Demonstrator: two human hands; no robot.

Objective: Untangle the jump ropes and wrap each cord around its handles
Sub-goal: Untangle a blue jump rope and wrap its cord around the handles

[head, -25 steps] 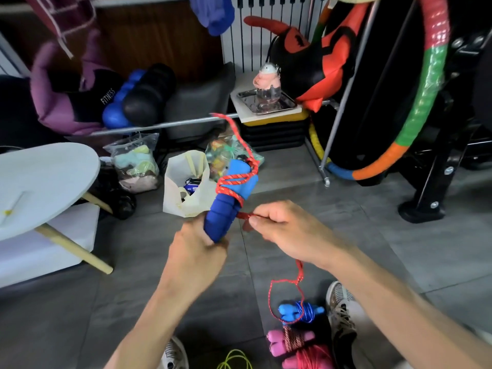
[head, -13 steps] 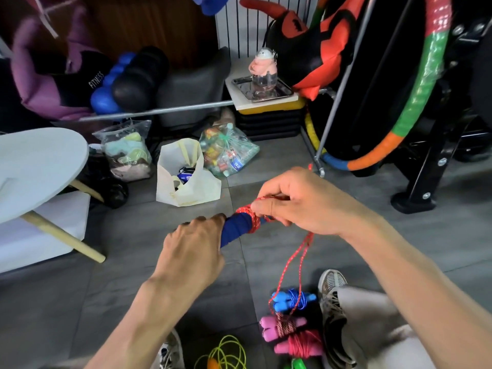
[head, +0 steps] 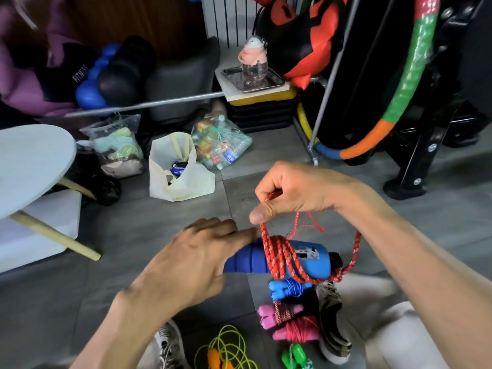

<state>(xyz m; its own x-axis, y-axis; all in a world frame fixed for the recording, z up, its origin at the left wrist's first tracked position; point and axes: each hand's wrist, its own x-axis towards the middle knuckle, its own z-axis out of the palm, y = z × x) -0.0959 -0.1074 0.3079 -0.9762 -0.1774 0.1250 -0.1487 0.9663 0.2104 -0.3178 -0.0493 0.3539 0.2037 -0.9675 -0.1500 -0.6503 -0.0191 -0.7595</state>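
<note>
Left hand [head: 191, 262] grips blue handles [head: 279, 258] lying sideways; right hand [head: 298, 193] pinches red cord [head: 277, 251] looped around them, just right of the left.

A cluttered home gym corner: striped hula hoop [head: 410, 75] at two o'clock, black foam roller [head: 125, 73] at eleven, stacked exercise step [head: 262, 110] at twelve, grey tiled floor [head: 133, 230] underfoot.

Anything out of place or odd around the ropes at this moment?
Nothing damaged or spilled. The yellow-green rope on the floor lies in loose loops, not wound like the blue and pink bundles beside it. The red cord sits only partly wrapped on the blue handles.
</note>
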